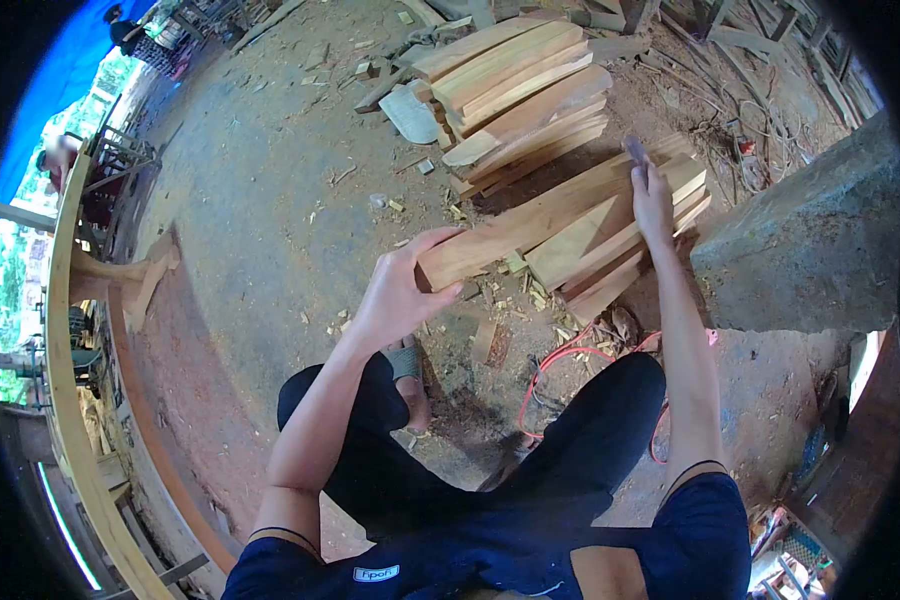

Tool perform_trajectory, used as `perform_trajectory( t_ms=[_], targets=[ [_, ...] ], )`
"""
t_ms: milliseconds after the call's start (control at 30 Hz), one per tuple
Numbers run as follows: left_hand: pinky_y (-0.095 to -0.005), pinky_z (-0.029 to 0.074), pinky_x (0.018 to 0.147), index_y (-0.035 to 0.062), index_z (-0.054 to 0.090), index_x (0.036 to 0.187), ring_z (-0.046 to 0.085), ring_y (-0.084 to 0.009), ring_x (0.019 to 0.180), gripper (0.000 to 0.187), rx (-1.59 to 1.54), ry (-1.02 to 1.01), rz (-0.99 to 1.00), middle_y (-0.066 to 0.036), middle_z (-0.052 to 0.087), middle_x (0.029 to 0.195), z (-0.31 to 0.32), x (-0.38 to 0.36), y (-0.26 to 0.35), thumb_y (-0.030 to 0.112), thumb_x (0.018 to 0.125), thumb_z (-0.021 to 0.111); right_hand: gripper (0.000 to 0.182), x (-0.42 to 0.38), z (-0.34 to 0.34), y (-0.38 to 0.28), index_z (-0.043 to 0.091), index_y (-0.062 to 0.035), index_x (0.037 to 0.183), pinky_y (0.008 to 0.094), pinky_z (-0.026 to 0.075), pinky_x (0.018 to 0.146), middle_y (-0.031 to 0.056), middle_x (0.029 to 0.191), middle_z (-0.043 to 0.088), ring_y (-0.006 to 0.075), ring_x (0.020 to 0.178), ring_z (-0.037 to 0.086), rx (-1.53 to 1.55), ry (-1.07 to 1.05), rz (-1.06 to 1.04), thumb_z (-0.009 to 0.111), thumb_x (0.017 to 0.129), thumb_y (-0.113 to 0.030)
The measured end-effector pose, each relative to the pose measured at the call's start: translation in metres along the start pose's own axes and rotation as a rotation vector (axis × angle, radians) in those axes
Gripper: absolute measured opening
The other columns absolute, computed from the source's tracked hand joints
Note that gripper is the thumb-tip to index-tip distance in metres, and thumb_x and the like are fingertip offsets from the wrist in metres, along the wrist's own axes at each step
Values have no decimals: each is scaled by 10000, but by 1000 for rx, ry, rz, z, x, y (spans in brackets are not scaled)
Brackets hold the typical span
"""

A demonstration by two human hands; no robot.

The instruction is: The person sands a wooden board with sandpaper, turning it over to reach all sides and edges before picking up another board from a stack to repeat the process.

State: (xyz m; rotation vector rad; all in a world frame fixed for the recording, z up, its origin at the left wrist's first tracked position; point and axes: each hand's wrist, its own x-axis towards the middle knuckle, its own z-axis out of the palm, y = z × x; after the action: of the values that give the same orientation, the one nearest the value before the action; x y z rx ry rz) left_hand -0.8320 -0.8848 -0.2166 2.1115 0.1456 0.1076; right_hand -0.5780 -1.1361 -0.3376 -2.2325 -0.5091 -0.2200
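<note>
A long, flat wooden board (530, 222) slants across in front of me. My left hand (402, 285) grips its near left end, thumb below and fingers over the top edge. Close to the board's far end, my right hand (652, 203) is closed around a small greyish-purple object (634, 150) whose kind I cannot make out. Under and beside the board lies a stack of cut boards (595, 255), partly covered by it. Another pile of curved wooden pieces (515, 85) lies just beyond.
Wood chips litter the dirt floor (240, 200). A concrete block (800, 240) stands to the right, and a red cord (535, 385) loops near my feet. Long timber (62, 330) runs along the left. Two people are in the far left background. Scrap wood (750, 45) lies at the back right.
</note>
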Motion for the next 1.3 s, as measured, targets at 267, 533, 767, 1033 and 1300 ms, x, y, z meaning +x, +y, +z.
perform_trajectory(
  t_ms=[267,533,767,1033,1300],
  targets=[
    [-319,482,837,2,564,1207,648,-197,885,566,-226,15,-12,-184,668,1012,2,-2,-16,87,677,743,423,-112,-1,-191,481,23,1244,446,358,1042,184,1295,501,366,1204,470,206,-247,-624,528,829,-45],
    [-278,509,724,-37,540,1249,638,-162,862,615,-393,47,-251,-100,659,1004,4,6,-21,153,706,757,341,-1,1,-2,551,14,1147,436,473,849,222,1045,623,368,946,614,-42,-98,159,438,976,-258],
    [-412,547,841,-16,496,1203,604,-221,1024,425,-1112,-166,-646,-119,577,1150,-12,19,-86,102,824,650,562,-111,49,-142,430,-35,1358,413,317,1095,165,1382,468,305,1299,427,-48,-202,-478,537,809,20],
    [-414,569,805,-2,521,1151,602,-232,956,376,-1342,-267,-758,-132,556,1124,-12,3,-190,72,819,682,312,-14,84,-6,526,-3,1207,438,403,983,222,1196,569,377,1114,534,-303,133,-295,473,916,-102],
    [-431,539,833,20,265,1400,504,-414,1186,699,-1414,-732,-689,-195,486,1268,-3,37,-247,91,828,659,419,-117,144,-128,519,-12,1263,397,314,1093,180,1321,514,305,1261,454,-297,-271,-463,528,852,-91]
  ],
)
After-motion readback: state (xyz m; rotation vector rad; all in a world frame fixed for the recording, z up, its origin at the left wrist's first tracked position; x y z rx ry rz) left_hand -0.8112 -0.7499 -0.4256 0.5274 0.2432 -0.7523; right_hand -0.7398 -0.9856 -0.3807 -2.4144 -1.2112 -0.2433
